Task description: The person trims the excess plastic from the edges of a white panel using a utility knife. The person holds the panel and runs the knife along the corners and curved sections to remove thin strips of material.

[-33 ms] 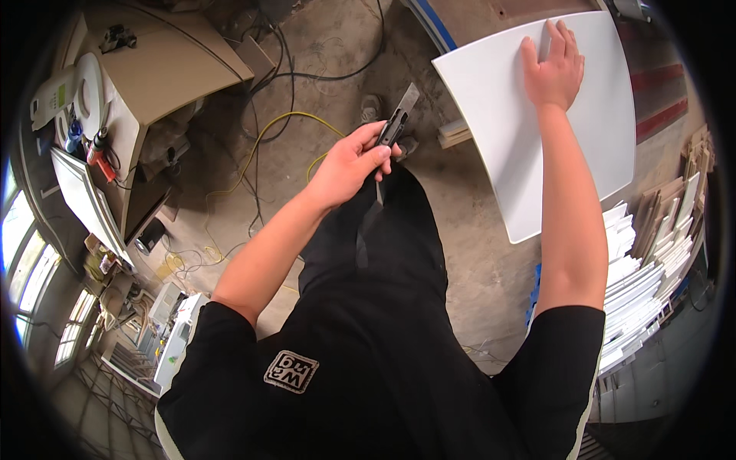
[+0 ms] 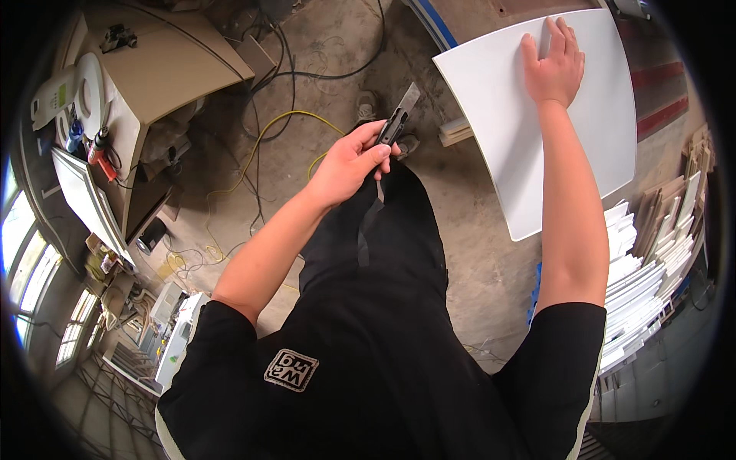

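My left hand [image 2: 346, 167] is closed round a black-handled utility knife [image 2: 394, 127], held over my legs. Its broad, flat metal blade points up and away from me. Below the fingers hangs a thin greyish strip [image 2: 363, 238] against my dark trousers; what it is I cannot tell. At the far right, my right hand [image 2: 555, 75] lies flat on a large white panel [image 2: 491, 100], with thumb and fingers spread. The panel rests on a brown surface, and its near corner juts out over the floor. The knife is apart from the panel.
On the left stands a brown board-topped bench [image 2: 172, 65] with a red tool [image 2: 100, 153] at its side. Black cables and a yellow cord [image 2: 253, 149] run across the concrete floor. White and brown strips [image 2: 644, 284] are stacked at the right. Wood pieces [image 2: 455, 132] protrude beside the panel.
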Demonstrator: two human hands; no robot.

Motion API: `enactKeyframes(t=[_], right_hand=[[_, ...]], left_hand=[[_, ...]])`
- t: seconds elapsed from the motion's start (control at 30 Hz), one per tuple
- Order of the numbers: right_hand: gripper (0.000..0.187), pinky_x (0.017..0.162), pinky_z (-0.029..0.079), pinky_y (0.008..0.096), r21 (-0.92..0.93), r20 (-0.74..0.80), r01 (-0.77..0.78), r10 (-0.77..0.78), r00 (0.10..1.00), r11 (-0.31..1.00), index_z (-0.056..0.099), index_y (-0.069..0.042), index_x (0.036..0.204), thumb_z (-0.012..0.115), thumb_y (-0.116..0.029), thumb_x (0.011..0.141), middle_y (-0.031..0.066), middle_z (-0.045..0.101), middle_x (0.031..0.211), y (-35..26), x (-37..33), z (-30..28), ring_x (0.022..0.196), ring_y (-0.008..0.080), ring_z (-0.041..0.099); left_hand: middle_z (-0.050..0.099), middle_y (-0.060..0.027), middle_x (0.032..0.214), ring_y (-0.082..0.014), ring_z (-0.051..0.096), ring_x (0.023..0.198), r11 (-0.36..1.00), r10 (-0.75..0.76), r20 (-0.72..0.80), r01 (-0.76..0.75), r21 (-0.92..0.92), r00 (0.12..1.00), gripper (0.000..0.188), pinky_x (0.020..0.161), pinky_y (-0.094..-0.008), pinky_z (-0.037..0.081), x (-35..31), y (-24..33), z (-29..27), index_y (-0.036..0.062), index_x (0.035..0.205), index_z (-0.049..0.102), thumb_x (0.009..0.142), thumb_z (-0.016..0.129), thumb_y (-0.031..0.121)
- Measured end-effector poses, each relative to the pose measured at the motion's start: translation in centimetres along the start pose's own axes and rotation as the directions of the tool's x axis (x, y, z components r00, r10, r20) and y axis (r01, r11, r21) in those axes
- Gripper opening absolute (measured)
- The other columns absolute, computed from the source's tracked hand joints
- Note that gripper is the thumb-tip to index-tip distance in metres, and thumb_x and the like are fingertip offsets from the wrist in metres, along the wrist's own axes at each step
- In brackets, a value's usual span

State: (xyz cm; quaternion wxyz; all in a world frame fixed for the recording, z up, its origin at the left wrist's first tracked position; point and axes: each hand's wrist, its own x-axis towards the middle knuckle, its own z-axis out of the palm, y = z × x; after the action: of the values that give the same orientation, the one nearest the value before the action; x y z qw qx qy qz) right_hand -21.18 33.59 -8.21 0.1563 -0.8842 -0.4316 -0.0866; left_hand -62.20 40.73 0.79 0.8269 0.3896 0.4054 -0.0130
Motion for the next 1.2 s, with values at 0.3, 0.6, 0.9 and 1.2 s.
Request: enactKeyframes(t=[0.3,0.6,0.9,1.2], right_hand=[[0.066,0.137,0.021,0.0533,0.006,0.036,0.027,-0.027,0.999,1.000,0.055,-0.026,0.157,0.062,-0.061,0.101,-0.0019,0.046,0.172,0.8,-0.4,0.0,0.164,0.0205,0.035],[0.133,0.128,0.039,0.0598,-0.118,0.513,-0.060,0.112,0.851,0.991,0.036,-0.023,0.172,0.096,-0.072,0.064,0.0078,0.027,0.183,2.8,-3.3,-10.0,0.168,0.0396,0.023],[0.149,0.123,0.038,0.0726,-0.173,0.548,-0.136,0.211,0.809,0.975,0.031,-0.031,0.174,0.095,-0.079,0.049,0.0043,0.019,0.185,2.8,-5.0,-10.7,0.170,0.0391,0.015],[0.152,0.123,0.035,0.0778,-0.165,0.535,-0.167,0.230,0.813,0.972,0.030,-0.034,0.174,0.095,-0.081,0.045,0.0006,0.018,0.186,2.7,-5.1,-10.6,0.171,0.0365,0.014]], left_hand=[[0.065,-0.0032,0.107,-0.0105,0.061,0.088,0.992,-0.124,0.053,0.122,0.040,0.991,0.037,0.081,-0.0285,0.053,1.5,1.0,-2.0,0.0016,0.147,0.052,0.113,0.060,0.017],[0.055,0.0020,0.089,-0.0078,0.055,0.078,0.814,-0.259,0.221,0.089,0.574,0.940,0.031,0.072,-0.0268,0.049,8.7,9.9,-5.0,0.0062,0.129,0.056,0.115,0.062,0.033],[0.055,0.0023,0.079,-0.0071,0.054,0.062,0.680,-0.544,0.378,0.130,0.721,0.749,0.034,0.057,-0.0269,0.045,17.2,16.6,-4.2,0.0070,0.109,0.063,0.117,0.055,0.039],[0.053,0.0025,0.074,-0.0078,0.052,0.062,0.519,-0.672,0.345,0.084,0.851,0.655,0.040,0.055,-0.0291,0.045,20.0,17.6,-4.7,0.0098,0.098,0.054,0.116,0.057,0.046]])
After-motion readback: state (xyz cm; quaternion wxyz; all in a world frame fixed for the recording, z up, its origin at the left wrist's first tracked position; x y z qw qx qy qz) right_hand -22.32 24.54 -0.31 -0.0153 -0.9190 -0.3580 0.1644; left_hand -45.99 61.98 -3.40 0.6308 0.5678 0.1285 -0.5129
